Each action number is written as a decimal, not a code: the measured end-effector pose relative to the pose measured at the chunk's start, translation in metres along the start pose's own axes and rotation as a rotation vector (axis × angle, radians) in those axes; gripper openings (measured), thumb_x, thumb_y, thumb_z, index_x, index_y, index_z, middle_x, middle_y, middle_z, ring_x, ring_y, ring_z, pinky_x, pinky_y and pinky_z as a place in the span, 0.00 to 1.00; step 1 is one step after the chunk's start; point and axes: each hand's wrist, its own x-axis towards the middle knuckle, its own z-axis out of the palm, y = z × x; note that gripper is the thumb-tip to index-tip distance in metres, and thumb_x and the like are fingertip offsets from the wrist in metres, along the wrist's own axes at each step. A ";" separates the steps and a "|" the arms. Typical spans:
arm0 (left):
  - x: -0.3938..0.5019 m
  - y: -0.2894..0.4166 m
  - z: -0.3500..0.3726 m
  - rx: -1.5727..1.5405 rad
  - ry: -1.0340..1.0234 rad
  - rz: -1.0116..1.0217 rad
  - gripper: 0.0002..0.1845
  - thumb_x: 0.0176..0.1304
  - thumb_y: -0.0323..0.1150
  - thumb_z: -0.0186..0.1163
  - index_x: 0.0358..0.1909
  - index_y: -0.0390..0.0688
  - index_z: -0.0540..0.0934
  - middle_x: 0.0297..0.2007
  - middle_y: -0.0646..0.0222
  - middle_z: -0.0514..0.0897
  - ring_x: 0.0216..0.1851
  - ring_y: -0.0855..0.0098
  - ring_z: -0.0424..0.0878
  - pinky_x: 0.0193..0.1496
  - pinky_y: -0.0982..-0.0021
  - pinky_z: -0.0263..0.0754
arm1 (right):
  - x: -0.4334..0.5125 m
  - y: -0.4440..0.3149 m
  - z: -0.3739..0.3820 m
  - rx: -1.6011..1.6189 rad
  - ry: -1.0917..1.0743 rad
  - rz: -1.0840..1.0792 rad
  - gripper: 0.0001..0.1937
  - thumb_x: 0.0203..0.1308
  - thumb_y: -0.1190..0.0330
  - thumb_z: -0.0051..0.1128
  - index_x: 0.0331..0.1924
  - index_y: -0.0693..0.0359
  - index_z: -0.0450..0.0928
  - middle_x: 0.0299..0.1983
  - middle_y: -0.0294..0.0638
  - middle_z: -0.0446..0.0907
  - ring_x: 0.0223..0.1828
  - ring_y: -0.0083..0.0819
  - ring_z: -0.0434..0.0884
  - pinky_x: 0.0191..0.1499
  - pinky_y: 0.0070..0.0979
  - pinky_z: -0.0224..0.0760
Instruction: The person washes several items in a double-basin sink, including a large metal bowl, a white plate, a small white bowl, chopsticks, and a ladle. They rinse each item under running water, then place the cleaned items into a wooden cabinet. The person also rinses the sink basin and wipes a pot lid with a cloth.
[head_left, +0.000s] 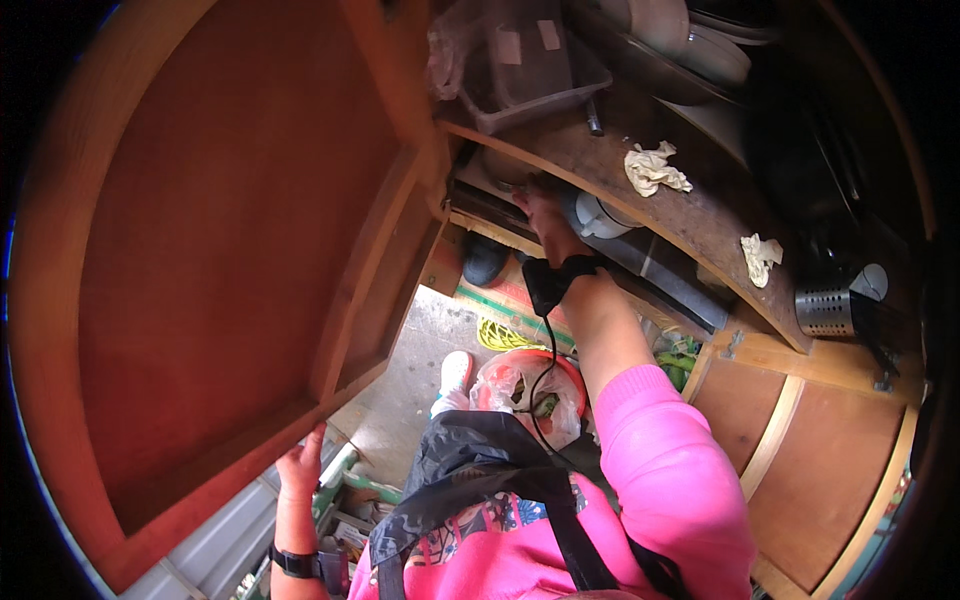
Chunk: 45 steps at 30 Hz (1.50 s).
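My left hand (300, 463) grips the lower edge of a large open wooden cabinet door (240, 210). My right hand (538, 210) reaches into the lower compartment of the cabinet, under the wooden shelf board (592, 146). Its fingers are at a round vessel (504, 166) in the shade; whether they close on it is not clear. Right of that hand sits a white cup or jug (598, 217) on the dark lower shelf. A black band with a cable wraps my right forearm.
On the upper shelf are clear plastic containers (525, 82), stacked bowls (697, 45), crumpled paper (654, 169) and a perforated metal utensil holder (825, 311). A second door (802, 442) hangs open at right. A red bin (577, 379) with a plastic liner stands near my feet.
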 end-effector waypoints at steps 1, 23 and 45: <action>0.000 -0.001 0.001 0.037 -0.022 0.064 0.19 0.54 0.29 0.63 0.47 0.35 0.73 0.45 0.63 0.77 0.48 0.70 0.72 0.55 0.69 0.62 | -0.002 0.002 0.005 -0.005 0.025 -0.022 0.19 0.55 0.71 0.46 0.53 0.60 0.65 0.45 0.46 0.75 0.38 0.42 0.80 0.31 0.38 0.76; -0.047 0.112 0.199 -0.311 -0.370 0.434 0.10 0.64 0.33 0.52 0.39 0.34 0.72 0.31 0.66 0.78 0.28 0.78 0.75 0.33 0.78 0.71 | -0.610 0.152 -0.594 0.273 0.956 0.103 0.16 0.53 0.57 0.53 0.39 0.60 0.72 0.34 0.38 0.78 0.31 0.30 0.80 0.27 0.28 0.68; -0.022 0.225 0.282 0.351 -0.389 0.830 0.32 0.56 0.35 0.54 0.64 0.50 0.57 0.37 0.60 0.81 0.36 0.58 0.80 0.40 0.61 0.73 | -0.599 -0.027 -0.409 -0.102 0.141 -0.761 0.28 0.65 0.50 0.36 0.61 0.62 0.60 0.55 0.45 0.69 0.55 0.31 0.69 0.58 0.24 0.58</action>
